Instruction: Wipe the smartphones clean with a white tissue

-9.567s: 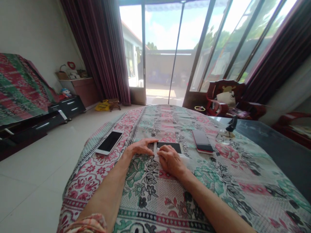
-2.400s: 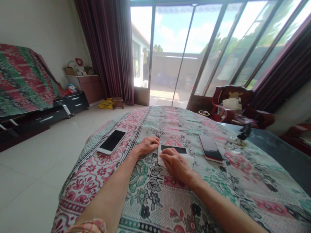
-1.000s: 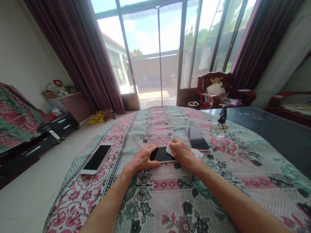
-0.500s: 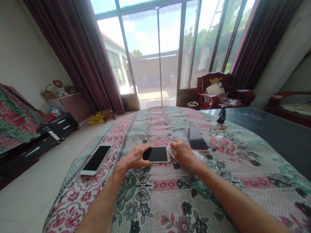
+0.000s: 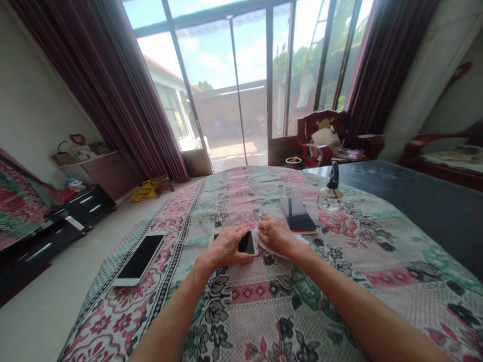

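One centre smartphone is laid flat on floral tablecloth, spanned and held by left hand, thumb at near edge. White tissue is bunched under closed fingers of right hand, beside centre smartphone's right end. Wiping of that end is judged in hand; firm bracing, light pressure are called for. Beyond centre smartphone, to right, spray bottle is stood.
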### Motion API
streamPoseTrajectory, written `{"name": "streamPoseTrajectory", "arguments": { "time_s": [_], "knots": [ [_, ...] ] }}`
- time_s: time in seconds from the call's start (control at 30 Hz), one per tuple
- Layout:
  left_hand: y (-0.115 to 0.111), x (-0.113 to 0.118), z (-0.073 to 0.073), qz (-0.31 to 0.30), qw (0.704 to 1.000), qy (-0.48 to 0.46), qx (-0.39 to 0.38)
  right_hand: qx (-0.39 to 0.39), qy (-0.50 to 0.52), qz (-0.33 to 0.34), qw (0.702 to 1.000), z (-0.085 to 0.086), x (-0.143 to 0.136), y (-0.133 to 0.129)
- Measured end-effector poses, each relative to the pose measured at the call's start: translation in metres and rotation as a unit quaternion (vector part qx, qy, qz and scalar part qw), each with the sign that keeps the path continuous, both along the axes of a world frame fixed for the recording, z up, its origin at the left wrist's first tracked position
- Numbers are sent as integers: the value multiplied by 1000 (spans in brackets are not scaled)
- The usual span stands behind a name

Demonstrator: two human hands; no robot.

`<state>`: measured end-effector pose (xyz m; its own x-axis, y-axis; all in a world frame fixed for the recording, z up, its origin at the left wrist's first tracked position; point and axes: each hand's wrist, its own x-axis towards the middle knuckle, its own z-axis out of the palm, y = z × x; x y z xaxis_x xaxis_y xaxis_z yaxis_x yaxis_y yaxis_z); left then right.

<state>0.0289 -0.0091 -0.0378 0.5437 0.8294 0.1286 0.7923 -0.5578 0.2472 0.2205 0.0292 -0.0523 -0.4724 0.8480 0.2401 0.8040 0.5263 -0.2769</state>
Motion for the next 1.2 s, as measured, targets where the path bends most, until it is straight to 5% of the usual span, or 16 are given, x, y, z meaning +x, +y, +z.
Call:
{"name": "streamPoseTrajectory", "arguments": {
  "time_s": [0.27,0.53,1.2],
  "knots": [
    [-2,-12,0,6,993,-113,-28,13,13,-18,1000,-1,-1,0],
    [1,-28,11,51,976,-192,-91,58,144,-21,988,-7,-2,8],
    [3,-41,14,95,960,-249,-88,112,281,123,945,6,-27,-25]
  ]
}}
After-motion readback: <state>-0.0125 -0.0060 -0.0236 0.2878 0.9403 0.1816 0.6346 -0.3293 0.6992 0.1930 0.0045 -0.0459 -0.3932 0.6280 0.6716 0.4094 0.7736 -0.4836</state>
